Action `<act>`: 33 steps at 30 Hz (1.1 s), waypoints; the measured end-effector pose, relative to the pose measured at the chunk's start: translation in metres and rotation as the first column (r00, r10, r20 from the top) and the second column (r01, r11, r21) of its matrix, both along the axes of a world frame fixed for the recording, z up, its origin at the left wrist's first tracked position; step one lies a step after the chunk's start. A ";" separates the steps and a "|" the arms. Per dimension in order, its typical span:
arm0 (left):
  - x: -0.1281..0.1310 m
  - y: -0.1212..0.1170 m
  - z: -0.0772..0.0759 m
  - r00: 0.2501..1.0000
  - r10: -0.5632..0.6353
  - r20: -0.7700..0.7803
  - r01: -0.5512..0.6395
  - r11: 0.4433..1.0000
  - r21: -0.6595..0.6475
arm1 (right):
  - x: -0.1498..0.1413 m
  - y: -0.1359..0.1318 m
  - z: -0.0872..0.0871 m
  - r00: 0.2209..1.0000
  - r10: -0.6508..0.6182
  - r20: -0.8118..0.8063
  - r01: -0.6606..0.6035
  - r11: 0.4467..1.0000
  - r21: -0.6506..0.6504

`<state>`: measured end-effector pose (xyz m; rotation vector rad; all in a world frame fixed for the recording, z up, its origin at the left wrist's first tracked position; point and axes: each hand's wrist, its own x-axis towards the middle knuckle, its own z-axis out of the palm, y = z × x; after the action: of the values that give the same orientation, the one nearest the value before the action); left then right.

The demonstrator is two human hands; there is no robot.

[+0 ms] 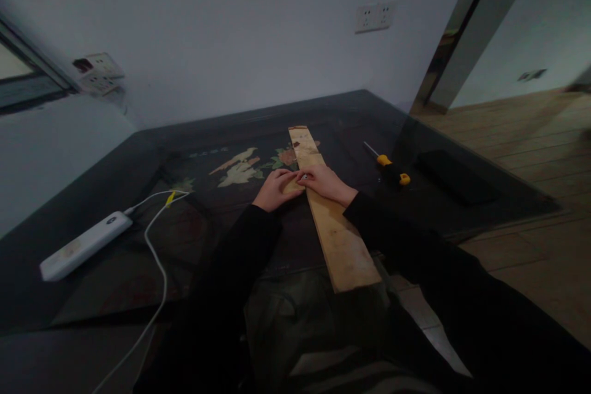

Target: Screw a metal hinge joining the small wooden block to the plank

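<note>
A long, light wooden board (339, 240) lies lengthwise on the dark table, its near end sticking out over the front edge toward my lap. Beside the board's left edge, my left hand (279, 189) is closed around a short tan wooden piece (292, 185), mostly covered by the fingers. My right hand (327, 183) rests across the board, its thumb and fingers pinched on a small shiny metal piece (305, 176). Its exact kind is too small to make out. The fingertips of both hands nearly meet over the short piece.
A yellow-and-black screwdriver (391, 169) lies to the right, near a dark flat box-like object (455, 177). At the left is a white power strip-like block (85, 246) with a white cable (159, 258). A wall bounds the table (207, 126) at the back.
</note>
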<state>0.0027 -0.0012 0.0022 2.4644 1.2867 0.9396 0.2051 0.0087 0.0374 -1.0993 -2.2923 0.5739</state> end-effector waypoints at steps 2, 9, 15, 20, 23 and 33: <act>0.000 0.000 0.000 1.000 0.001 0.000 -0.001 1.000 0.005 | 0.001 0.001 -0.001 1.000 -0.002 -0.002 0.002 1.000 -0.006; 0.000 0.000 0.000 1.000 -0.005 -0.014 0.005 1.000 0.011 | -0.002 -0.005 0.003 0.984 -0.147 0.099 0.144 0.989 0.035; 0.000 0.001 -0.001 1.000 0.002 -0.014 -0.001 1.000 0.015 | 0.001 -0.002 0.002 1.000 -0.019 0.015 0.018 1.000 0.005; 0.000 0.001 -0.001 1.000 0.002 -0.010 -0.002 1.000 0.016 | -0.001 -0.004 0.003 0.987 -0.134 0.087 0.133 0.991 0.021; 0.000 0.000 0.000 1.000 -0.001 -0.014 0.001 1.000 0.008 | -0.002 -0.006 0.004 0.983 -0.156 0.096 0.155 0.988 0.021; 0.000 0.001 -0.001 1.000 -0.012 -0.002 0.012 1.000 0.015 | 0.002 -0.001 0.000 0.999 -0.021 0.024 0.022 1.000 -0.011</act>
<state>0.0023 -0.0004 0.0013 2.4827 1.2686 0.9478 0.2068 0.0075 0.0377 -1.1405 -2.2969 0.5692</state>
